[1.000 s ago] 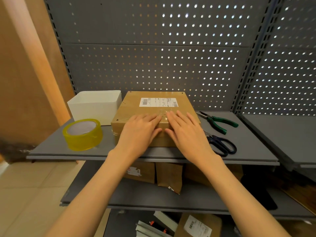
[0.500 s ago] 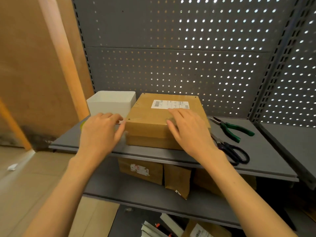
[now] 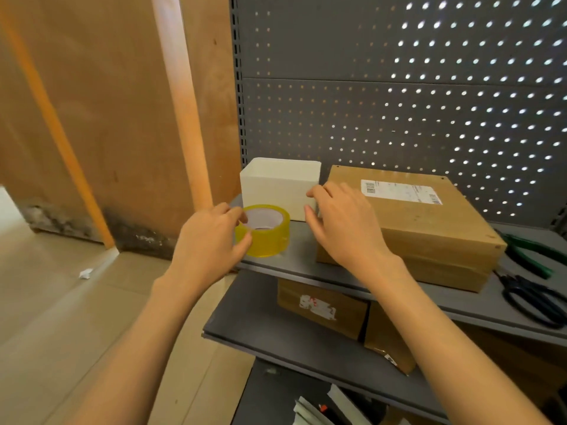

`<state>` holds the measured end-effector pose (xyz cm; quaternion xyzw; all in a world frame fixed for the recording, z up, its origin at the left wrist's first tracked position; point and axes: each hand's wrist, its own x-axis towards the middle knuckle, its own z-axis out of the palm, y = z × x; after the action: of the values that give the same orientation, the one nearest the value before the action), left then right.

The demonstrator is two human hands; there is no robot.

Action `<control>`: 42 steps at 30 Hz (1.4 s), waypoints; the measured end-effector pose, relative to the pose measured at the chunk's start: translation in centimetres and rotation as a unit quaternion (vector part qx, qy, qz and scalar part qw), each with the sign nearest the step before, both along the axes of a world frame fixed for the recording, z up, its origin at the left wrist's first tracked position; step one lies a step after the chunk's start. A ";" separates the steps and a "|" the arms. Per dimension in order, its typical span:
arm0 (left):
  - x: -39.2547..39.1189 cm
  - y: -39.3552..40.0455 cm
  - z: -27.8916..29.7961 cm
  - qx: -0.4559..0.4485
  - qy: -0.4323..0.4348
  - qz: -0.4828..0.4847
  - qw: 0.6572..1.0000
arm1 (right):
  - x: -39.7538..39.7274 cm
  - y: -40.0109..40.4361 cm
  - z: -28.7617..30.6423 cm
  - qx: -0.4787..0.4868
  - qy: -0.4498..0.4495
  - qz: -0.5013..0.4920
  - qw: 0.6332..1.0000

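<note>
Left hand (image 3: 211,237) has swung off the cardboard box (image 3: 429,228) onto the yellow tape roll (image 3: 270,237), its grip pinching the rim at the shelf's (image 3: 300,256) near-left edge. Right hand (image 3: 343,228) has slid left too, fingers loose and apart over the box's left edge, beside the white bin (image 3: 276,185). A bare strip of shelf separates roll and box.

body in view: two arms. left hand (image 3: 211,240) bare; right hand (image 3: 343,228) bare. forearms uncovered along their whole visible length, wrists likewise. fingers slender. upper arms out of view.
</note>
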<state>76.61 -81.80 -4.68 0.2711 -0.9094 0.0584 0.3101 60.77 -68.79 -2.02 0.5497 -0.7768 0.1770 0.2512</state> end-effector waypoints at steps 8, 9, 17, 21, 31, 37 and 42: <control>-2.5 -3.2 -1.3 0.096 -0.098 -0.176 0.975 | 2.3 -2.3 -0.2 0.006 -0.011 -0.053 0.999; -2.8 -3.5 -1.4 0.105 -0.100 -0.182 0.972 | 2.5 -2.3 -0.1 0.007 -0.008 -0.057 0.998; -4.3 -3.9 -2.2 0.034 -0.160 -0.161 0.973 | 3.3 -2.3 0.3 -0.002 -0.012 -0.084 0.996; -4.4 -3.4 -1.2 0.128 -0.067 -0.171 0.975 | 3.0 -1.6 0.2 -0.030 -0.021 -0.083 0.996; -4.7 2.8 4.0 0.405 0.219 -0.237 0.856 | 2.8 2.2 3.0 -0.225 -0.189 0.101 0.950; -5.4 8.4 5.5 0.443 0.246 -0.243 0.827 | 0.8 6.4 3.8 -0.266 -0.195 0.134 0.934; -6.8 13.6 6.0 0.456 0.252 -0.225 0.823 | -1.7 10.5 4.2 -0.252 -0.216 0.171 0.928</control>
<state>69.84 -68.25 1.30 0.1750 -0.7582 -0.5049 0.3736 59.03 -58.29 2.21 0.5410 -0.6366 0.5215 0.1738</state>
